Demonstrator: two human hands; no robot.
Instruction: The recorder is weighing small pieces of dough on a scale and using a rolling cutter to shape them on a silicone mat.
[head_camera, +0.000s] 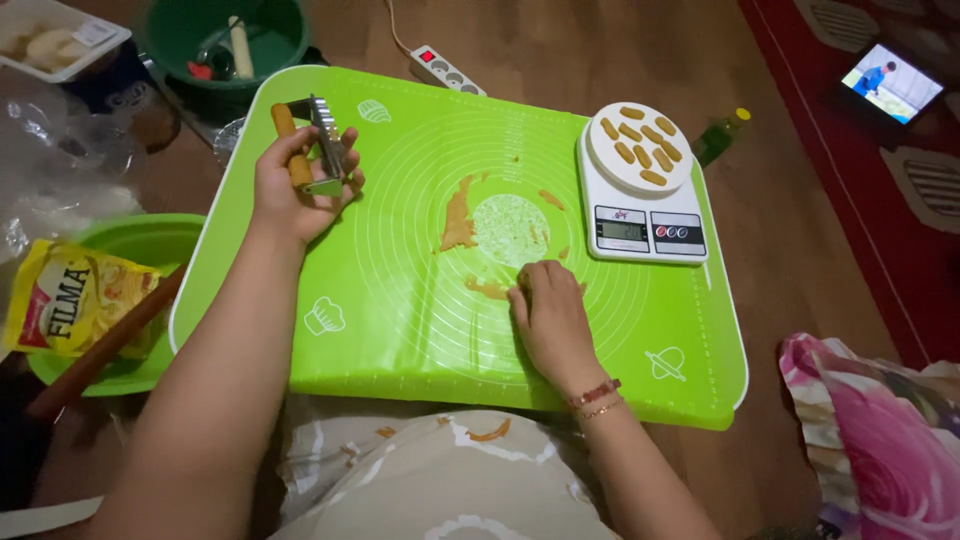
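Dough (458, 222) smeared in thin orange strips on green mat (400, 290), around a pale floury patch (510, 228) at its middle. Right hand (553, 318) cupped palm-down on the mat just below that patch, fingers curled in; whether a lump sits under it, cannot tell. Left hand (295, 185) clenched round wooden-handled crinkle cutter (322, 150), lifted at the mat's far left corner, blade facing inward. Likely trouble: sticky strips tearing or staying glued to the mat if scraped dry; blade nicking the silicone or the nearby fingers if brought down close. Shaped pieces (640, 145) on white scale (640, 185) near the mat's edge, easily knocked by a passing wrist.
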